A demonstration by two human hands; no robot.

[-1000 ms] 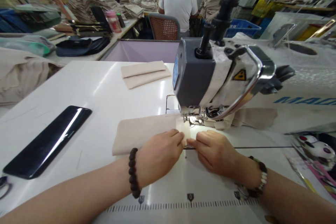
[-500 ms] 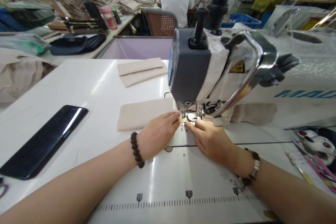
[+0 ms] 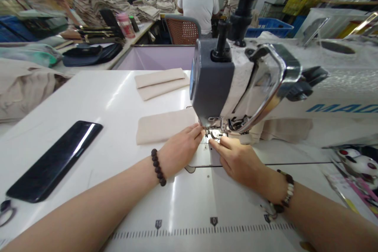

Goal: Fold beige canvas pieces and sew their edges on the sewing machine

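A beige fabric piece lies flat on the machine bed and runs under the head of the sewing machine. My left hand rests on its near edge, fingers stretched toward the lit presser foot. Just right of the needle area, my right hand lies on the bed with its index finger extended to the front of the foot. Its other fingers are partly bent. Whatever lies directly under the fingertips of both hands is hidden.
A folded beige piece lies farther back. On the left are a black phone and a scissor handle. Small tools and a panda-like item sit at right. A person in a white shirt sits ahead, by a brown chair.
The whole view has shifted slightly down and right. Both hands stay beside the presser foot, and the fabric piece's left end sits slightly closer to the foot.
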